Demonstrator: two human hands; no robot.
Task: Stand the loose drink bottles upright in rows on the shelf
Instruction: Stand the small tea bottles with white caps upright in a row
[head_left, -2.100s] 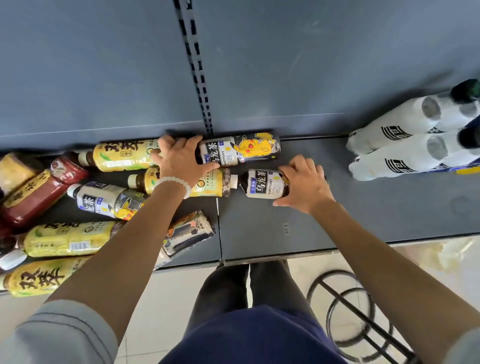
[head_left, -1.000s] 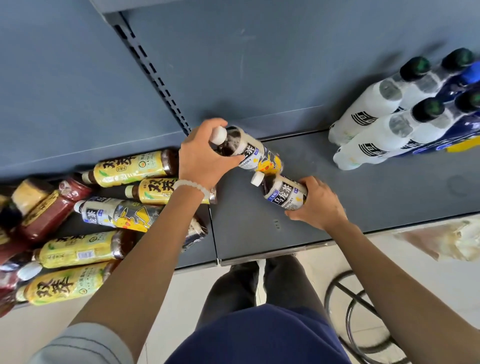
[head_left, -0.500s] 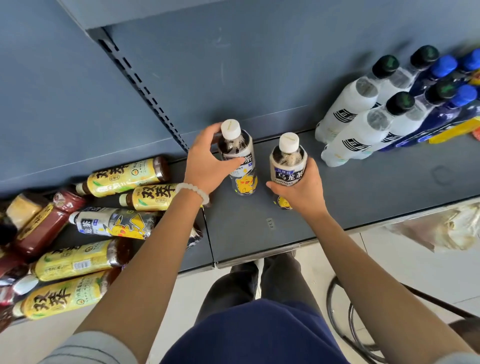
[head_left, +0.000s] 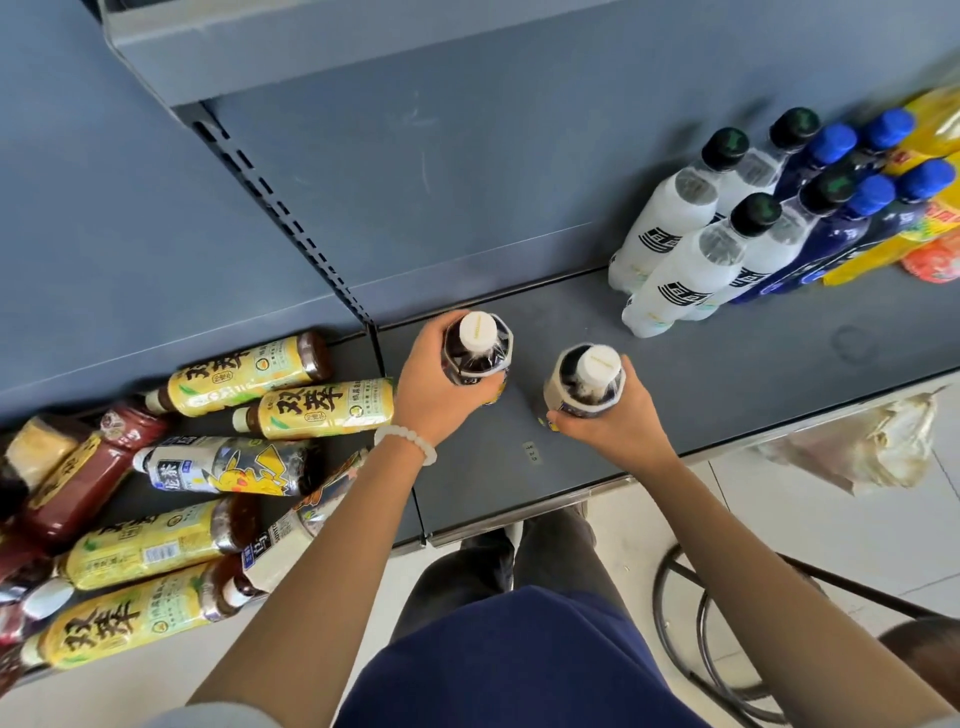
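Note:
Two dark oolong tea bottles with white caps stand upright on the grey shelf (head_left: 727, 374), seen from above. My left hand (head_left: 431, 387) is wrapped around the left tea bottle (head_left: 478, 345). My right hand (head_left: 610, 415) grips the right tea bottle (head_left: 589, 382) a little nearer the shelf's front edge. A pile of loose bottles lies on its side on the left shelf section: yellow-labelled tea bottles (head_left: 322, 408), a cartoon-labelled oolong bottle (head_left: 223, 465) and a red drink bottle (head_left: 88, 478).
At the back right stand upright rows of white bottles with dark green caps (head_left: 691, 260), blue-capped bottles (head_left: 831, 228) and yellow packs (head_left: 930, 208). A slotted upright (head_left: 291, 223) splits the back panel. Below the shelf's edge are tiled floor, a plastic bag (head_left: 857, 447) and a black wire stand (head_left: 717, 649).
Both hands took an oolong bottle lying on the shelf, tipped it upright and brought it to the right shelf section. Since half a second ago the bottles have shifted only slightly.

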